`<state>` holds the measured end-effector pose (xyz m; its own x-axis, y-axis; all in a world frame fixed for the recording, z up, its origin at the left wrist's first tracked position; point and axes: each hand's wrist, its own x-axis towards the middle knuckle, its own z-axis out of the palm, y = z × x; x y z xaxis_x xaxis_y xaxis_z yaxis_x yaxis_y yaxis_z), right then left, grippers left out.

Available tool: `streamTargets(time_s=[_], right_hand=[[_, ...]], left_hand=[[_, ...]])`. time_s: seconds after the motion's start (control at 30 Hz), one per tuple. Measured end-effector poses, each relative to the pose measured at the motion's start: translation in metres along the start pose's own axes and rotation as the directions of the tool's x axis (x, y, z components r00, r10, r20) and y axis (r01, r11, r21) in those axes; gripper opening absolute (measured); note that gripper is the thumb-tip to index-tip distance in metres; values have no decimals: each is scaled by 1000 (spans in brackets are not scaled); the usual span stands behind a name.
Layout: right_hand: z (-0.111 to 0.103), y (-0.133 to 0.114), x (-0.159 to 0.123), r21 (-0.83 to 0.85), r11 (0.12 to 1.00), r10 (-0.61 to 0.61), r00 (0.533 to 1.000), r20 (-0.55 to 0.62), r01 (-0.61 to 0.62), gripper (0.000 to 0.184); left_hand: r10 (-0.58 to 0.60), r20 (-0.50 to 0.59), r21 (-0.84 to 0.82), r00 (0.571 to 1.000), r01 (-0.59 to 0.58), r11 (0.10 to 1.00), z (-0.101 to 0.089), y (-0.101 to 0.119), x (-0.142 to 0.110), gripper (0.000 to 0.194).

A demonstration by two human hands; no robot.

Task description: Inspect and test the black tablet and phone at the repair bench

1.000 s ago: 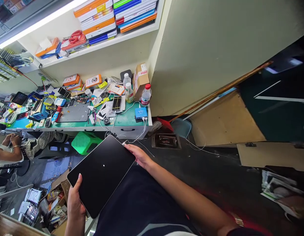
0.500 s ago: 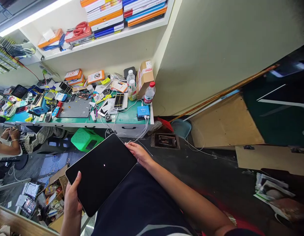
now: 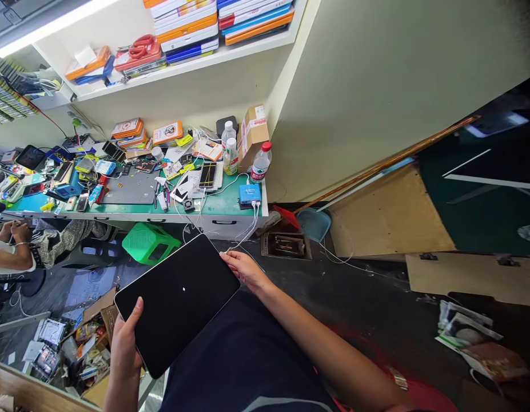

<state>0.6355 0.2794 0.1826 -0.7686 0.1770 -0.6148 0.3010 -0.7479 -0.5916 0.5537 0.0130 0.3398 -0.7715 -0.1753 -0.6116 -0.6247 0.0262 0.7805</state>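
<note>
A black-screened tablet [image 3: 187,303] lies tilted above my lap, with a tiny white mark lit near the middle of its display. My left hand [image 3: 126,337] grips its lower left edge, thumb on the front and fingers hidden underneath. At the opposite short edge, my right hand [image 3: 243,268] has thumb and fingers pinched together. A thin white cable [image 3: 244,242] reaches those fingertips; its plug is hidden, and I cannot see whether it sits in the tablet.
Beyond stands a cluttered workbench [image 3: 230,207] with a blue charger box [image 3: 250,194], phones and bottles. A green stool [image 3: 147,243] is below it. At far left sits another person [image 3: 16,252]. A box of scraps [image 3: 87,349] stands on the floor at lower left.
The view has shifted slightly. Both hands keep their hold, and the tablet stays in nearly the same place with the same small mark lit.
</note>
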Motion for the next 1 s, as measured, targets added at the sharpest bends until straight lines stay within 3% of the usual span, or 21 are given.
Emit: streamTargets(time_s=[0.33, 1.0], right_hand=[[2, -4, -7, -10, 999, -50, 998, -29, 50, 54], [15, -11, -15, 70, 995, -66, 996, -59, 70, 57]], left_hand=[[12, 27, -1, 1000, -12, 1000, 5, 8, -2, 43], [5, 5, 12, 1000, -5, 1000, 3, 12, 5, 35]])
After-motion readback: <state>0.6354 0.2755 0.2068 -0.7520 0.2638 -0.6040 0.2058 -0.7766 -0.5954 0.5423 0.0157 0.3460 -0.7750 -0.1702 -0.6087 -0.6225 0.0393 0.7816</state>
